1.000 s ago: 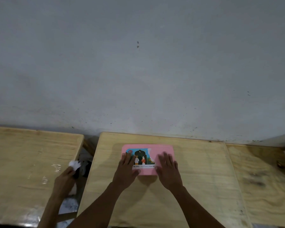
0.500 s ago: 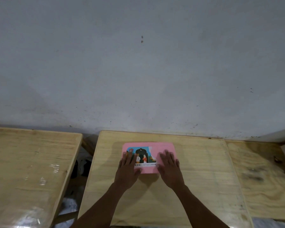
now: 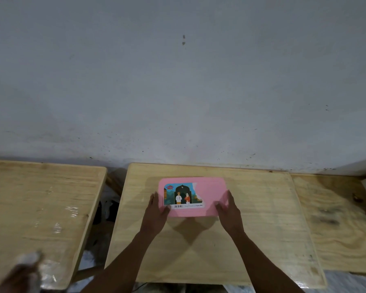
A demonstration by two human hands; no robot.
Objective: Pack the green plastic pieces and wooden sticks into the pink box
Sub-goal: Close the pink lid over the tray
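Note:
The pink box [image 3: 209,187] lies closed on the middle wooden table [image 3: 262,229], its lid bearing a torn colourful sticker with two figures. My left hand [image 3: 156,212] grips the box's left edge, thumb on the lid near the front corner. My right hand [image 3: 228,210] grips the right edge the same way. No green plastic pieces or wooden sticks are in sight; the lid hides whatever is inside.
A second wooden table [image 3: 40,208] stands to the left across a narrow gap, a third one [image 3: 336,218] abuts on the right. Another person's blurred hand with something white [image 3: 23,269] is at the bottom left. A grey wall rises behind the tables.
My hands slid from lying flat on the lid outward to the box's left and right edges. The other person's hand, gone half a second ago, reappears lower at the bottom left.

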